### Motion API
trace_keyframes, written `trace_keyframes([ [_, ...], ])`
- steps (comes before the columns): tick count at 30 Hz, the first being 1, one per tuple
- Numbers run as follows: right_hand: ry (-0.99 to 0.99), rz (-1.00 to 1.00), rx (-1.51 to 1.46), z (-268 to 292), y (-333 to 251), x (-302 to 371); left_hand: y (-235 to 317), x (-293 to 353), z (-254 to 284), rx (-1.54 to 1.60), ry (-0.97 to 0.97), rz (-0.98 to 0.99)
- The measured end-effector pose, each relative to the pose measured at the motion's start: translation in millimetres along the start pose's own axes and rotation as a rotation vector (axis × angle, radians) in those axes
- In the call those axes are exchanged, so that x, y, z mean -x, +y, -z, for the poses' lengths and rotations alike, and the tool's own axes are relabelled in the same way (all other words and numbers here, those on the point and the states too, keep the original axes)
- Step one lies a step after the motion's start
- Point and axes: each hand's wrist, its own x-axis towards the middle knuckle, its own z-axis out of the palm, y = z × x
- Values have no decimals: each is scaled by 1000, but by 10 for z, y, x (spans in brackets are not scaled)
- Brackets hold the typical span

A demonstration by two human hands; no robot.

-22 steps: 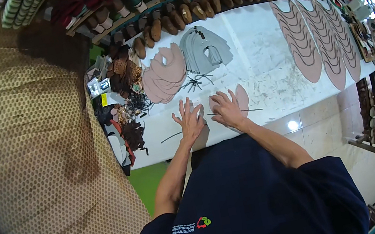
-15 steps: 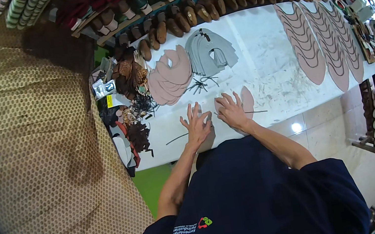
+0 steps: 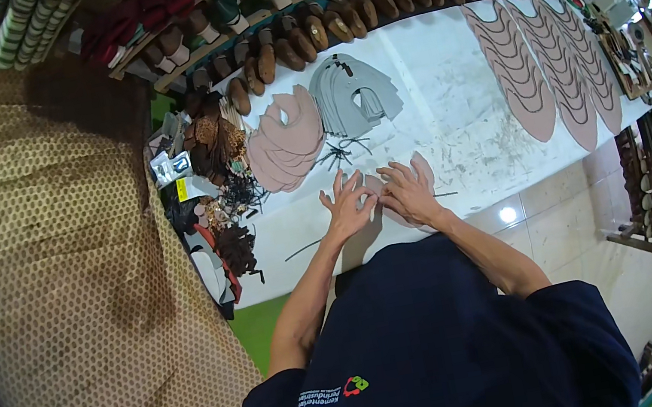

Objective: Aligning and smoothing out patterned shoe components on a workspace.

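Note:
My left hand (image 3: 350, 205) and my right hand (image 3: 410, 194) are close together over the near part of the white table. Between them is a small pink cut piece (image 3: 375, 183), partly covered by my fingers. My left thumb and forefinger pinch at its left edge, the other fingers spread. The right thumb and fingers are closed on its right side. Beyond my right hand shows a second pink piece (image 3: 423, 167). One thin dark strip (image 3: 304, 250) lies left of my left hand. Another length of dark strip (image 3: 446, 194) sticks out right of my right hand; its middle is hidden.
Fanned pink pieces (image 3: 286, 151) and a grey stack (image 3: 352, 103) lie farther back, with short black strips (image 3: 347, 150) before them. Dark scraps (image 3: 238, 249) crowd the left end. Rows of dark-edged pink pieces (image 3: 532, 110) lie right. Brown shoe forms (image 3: 336, 26) line the back.
My hands have drawn nearer each other, and their thumbs and forefingers now come together at the small pink piece. The view has shifted slightly, moving the table's contents left in the picture.

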Motion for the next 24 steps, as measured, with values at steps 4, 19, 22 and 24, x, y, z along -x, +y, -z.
trace_keyframes([
  [4,64,-32,10,71,-31,-37,-44,-68,-38,40,30,-28],
  [19,129,-156,-64,68,5,-211,14,-332,147,88,-26,57],
  [22,130,-203,13,57,60,-235,-3,-279,93,-70,174,-10],
  [24,113,-230,65,49,82,-266,-25,-217,81,-151,208,-60],
])
